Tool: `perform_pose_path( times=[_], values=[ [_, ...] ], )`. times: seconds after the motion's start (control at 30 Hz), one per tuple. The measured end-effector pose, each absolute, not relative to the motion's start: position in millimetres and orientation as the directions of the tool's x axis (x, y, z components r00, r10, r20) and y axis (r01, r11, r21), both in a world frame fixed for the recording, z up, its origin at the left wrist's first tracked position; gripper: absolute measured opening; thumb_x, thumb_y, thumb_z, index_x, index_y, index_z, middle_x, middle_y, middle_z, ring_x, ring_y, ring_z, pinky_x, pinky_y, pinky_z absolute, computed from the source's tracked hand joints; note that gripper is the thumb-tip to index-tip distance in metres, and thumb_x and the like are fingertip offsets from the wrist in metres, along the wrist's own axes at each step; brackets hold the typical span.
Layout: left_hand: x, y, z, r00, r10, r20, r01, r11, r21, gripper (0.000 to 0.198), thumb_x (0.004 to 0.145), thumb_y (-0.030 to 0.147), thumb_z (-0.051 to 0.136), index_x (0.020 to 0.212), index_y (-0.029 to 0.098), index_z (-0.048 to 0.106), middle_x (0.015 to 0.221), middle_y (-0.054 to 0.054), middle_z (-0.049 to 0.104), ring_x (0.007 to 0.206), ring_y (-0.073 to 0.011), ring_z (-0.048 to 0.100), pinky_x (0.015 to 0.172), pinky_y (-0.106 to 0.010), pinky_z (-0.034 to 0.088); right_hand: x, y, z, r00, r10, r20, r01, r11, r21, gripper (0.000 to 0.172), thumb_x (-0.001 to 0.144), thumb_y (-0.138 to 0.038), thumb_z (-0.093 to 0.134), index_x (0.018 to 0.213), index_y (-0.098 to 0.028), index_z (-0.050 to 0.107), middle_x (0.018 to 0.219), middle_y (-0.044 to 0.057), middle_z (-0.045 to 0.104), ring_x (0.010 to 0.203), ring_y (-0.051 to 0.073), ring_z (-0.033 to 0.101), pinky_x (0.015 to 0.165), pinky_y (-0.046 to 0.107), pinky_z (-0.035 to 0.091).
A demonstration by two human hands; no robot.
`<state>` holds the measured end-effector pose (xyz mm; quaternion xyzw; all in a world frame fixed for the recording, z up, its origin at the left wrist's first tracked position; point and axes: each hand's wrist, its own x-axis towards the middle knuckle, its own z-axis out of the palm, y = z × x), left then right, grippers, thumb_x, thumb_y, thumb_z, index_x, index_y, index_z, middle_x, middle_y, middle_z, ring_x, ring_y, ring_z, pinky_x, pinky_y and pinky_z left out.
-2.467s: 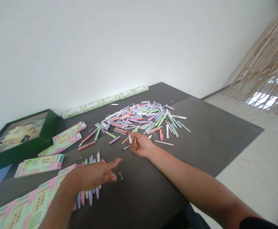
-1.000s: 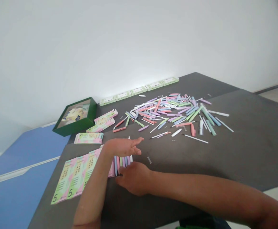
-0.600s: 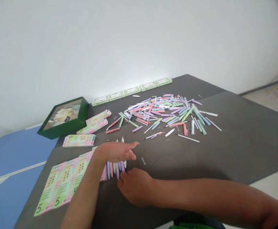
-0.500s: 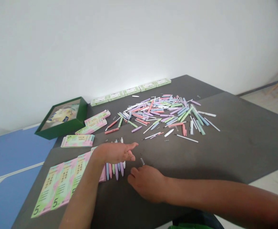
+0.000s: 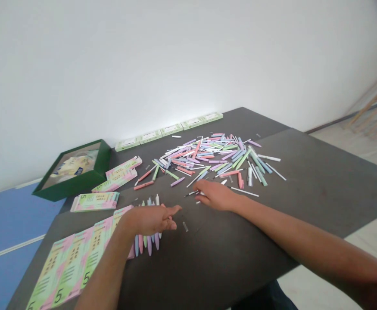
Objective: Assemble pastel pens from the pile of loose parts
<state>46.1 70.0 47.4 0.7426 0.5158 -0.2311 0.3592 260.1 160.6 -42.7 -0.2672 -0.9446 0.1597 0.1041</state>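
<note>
Your dark grey table (image 5: pixel 307 181) fills the lower middle of the frame, set against a white wall (image 5: pixel 175 56), with a blue surface (image 5: pixel 10 224) beyond its left edge and a wooden slatted rack (image 5: pixel 372 103) at the upper right. Across the middle of the table sprawls a loose pile of pastel pen parts (image 5: pixel 207 157) in pink, lilac, blue, green and white. A row of small green-and-white boxes (image 5: pixel 169 130) lines the far edge. At the left sits an open green box (image 5: pixel 78 185), with printed cards marked "5" (image 5: pixel 73 267) spread from there to the lower left.

Your left hand (image 5: pixel 149 219) is half open, its index finger (image 5: pixel 175 208) pointing toward the pile, and it holds nothing that shows. It lies over a row of pastel pens (image 5: pixel 147 243) set side by side, which show above and below it, right beside the cards. A small grey-clear piece (image 5: pixel 185 226) lies just right of that hand.

Your right hand (image 5: pixel 216 195) reaches the near edge of the pile, fingers loosely curled. A thin white stick (image 5: pixel 191 193) runs out from under them; you can't tell whether it is gripped.
</note>
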Motion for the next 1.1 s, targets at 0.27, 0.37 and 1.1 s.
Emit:
perform_pose_path(
  times=[0.27,0.37,1.1],
  values=[
    [49.0,74.0,38.7,0.310,0.573,-0.759,0.948,-0.251,0.197,0.061,0.091,0.043,0.037,0.143,0.012,0.029,0.133,-0.017,0.050,0.114,-0.0259,0.053,0.090,-0.030,0.040,273.4,158.0,-51.1,-0.876,0.479,0.063,0.445,0.851,-0.280,0.020,0.086,-0.024,0.047,0.105,-0.018,0.050,0.101,0.008,0.058,0.085,0.021,0.057,0.068,0.030,0.039],
    [49.3,74.4,36.7,0.330,0.563,-0.758,0.942,-0.241,0.232,0.059,0.091,0.040,0.036,0.142,0.011,0.032,0.128,-0.017,0.056,0.106,-0.0249,0.058,0.083,-0.028,0.044,276.3,152.4,-51.8,-0.921,0.385,0.066,0.354,0.895,-0.273,0.027,0.087,-0.033,0.049,0.109,-0.017,0.051,0.103,0.010,0.057,0.090,0.022,0.056,0.072,0.031,0.039],
    [53.1,71.4,38.3,0.348,0.567,-0.747,0.937,-0.212,0.276,0.055,0.090,0.032,0.036,0.140,0.009,0.034,0.101,-0.012,0.069,0.087,-0.0220,0.064,0.073,-0.027,0.046,314.9,121.4,-36.8,-0.791,0.610,-0.044,0.596,0.753,-0.280,0.014,0.089,-0.028,0.043,0.096,-0.018,0.050,0.090,0.006,0.060,0.076,0.018,0.057,0.061,0.027,0.034]
  ],
)
